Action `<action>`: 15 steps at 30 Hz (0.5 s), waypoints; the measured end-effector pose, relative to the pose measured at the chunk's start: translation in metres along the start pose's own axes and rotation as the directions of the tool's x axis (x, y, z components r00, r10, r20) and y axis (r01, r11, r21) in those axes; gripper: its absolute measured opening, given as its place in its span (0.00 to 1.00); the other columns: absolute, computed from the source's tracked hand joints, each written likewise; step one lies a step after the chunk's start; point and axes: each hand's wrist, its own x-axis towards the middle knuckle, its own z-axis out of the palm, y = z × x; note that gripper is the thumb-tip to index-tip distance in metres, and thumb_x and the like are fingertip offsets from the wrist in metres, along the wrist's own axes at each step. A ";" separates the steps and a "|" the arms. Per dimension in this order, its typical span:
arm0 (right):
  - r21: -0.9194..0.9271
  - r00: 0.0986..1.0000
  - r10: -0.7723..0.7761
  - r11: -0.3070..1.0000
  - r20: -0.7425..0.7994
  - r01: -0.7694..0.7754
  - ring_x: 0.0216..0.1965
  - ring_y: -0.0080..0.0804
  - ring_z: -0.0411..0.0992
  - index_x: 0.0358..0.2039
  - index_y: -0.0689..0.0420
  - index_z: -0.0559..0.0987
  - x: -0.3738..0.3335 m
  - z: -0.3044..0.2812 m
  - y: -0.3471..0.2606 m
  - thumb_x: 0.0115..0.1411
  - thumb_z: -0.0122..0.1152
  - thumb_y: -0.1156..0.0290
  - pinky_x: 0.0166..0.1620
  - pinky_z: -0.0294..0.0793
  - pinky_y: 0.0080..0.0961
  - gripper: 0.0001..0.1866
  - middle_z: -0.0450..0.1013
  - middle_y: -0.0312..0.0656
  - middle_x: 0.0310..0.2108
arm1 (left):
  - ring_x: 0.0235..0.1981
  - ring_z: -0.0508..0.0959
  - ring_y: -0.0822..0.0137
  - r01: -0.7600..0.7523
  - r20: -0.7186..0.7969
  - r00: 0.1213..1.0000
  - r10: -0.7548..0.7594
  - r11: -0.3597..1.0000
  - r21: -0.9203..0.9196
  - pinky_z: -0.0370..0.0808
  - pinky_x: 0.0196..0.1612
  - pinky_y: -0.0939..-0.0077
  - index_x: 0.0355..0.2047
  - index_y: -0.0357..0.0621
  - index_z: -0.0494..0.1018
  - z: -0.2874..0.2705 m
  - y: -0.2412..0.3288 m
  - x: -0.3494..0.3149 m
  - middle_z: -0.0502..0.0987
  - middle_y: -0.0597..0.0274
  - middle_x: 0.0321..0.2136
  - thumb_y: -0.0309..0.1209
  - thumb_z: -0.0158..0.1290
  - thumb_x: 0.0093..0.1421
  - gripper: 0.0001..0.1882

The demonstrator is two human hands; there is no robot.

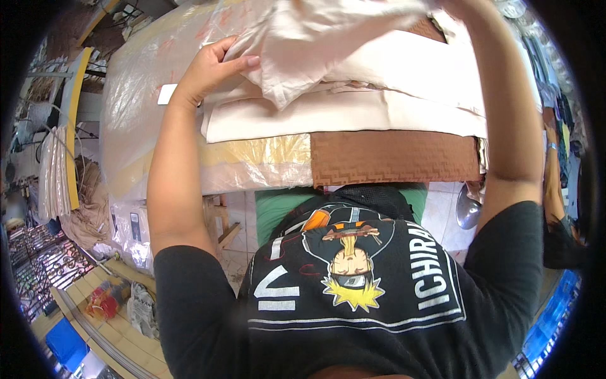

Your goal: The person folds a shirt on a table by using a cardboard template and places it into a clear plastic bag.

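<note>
A loose piece of cream cloth (303, 47) is raised over the table, its front corner hanging down. My left hand (218, 68) grips its left edge, thumb stretched along the near side and the other fingers partly behind the fabric. At the top right, my right hand (456, 5) is beside the cloth's far right end; the picture's edge cuts off its fingers, so its grip cannot be seen. Beneath lies a stack of folded cream cloth (353, 114), layered across the table, with a brown patterned cloth (398, 158) under it hanging toward my lap.
Clear plastic sheeting (142, 120) covers the table (252, 165). A small white card (166, 94) lies left of my forearm. Plastic-wrapped cloth (55, 170) hangs by a yellow upright (81, 126) on the left. A round metal piece (468, 205) is at the table's right, near the floor.
</note>
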 end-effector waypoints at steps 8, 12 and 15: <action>0.641 0.965 0.237 0.726 0.110 -0.251 0.24 0.15 0.67 0.38 0.57 0.75 -0.045 0.111 0.175 0.55 0.61 0.65 0.27 0.66 0.12 0.13 0.72 0.33 0.26 | 0.36 0.74 0.73 -0.071 -0.071 0.991 0.109 0.910 0.409 0.69 0.42 0.80 0.39 0.45 0.75 0.018 0.000 0.042 0.77 0.68 0.34 0.39 0.60 0.51 0.17; 0.132 0.965 0.202 0.975 -0.166 -0.181 0.38 0.24 0.72 0.43 0.57 0.75 -0.060 0.113 0.160 0.53 0.64 0.61 0.37 0.71 0.22 0.20 0.75 0.37 0.35 | 0.39 0.75 0.61 -0.216 -0.237 0.822 0.517 0.669 0.711 0.71 0.42 0.71 0.36 0.45 0.74 0.061 0.022 0.019 0.76 0.62 0.36 0.34 0.61 0.48 0.15; 0.084 0.924 -0.076 0.990 -0.375 0.115 0.34 0.32 0.73 0.38 0.57 0.77 -0.078 0.110 0.133 0.53 0.63 0.63 0.39 0.72 0.26 0.15 0.76 0.40 0.35 | 0.39 0.74 0.59 -0.378 -0.027 0.780 0.625 0.505 0.776 0.71 0.42 0.69 0.36 0.44 0.74 0.114 0.031 -0.021 0.75 0.62 0.36 0.33 0.61 0.46 0.16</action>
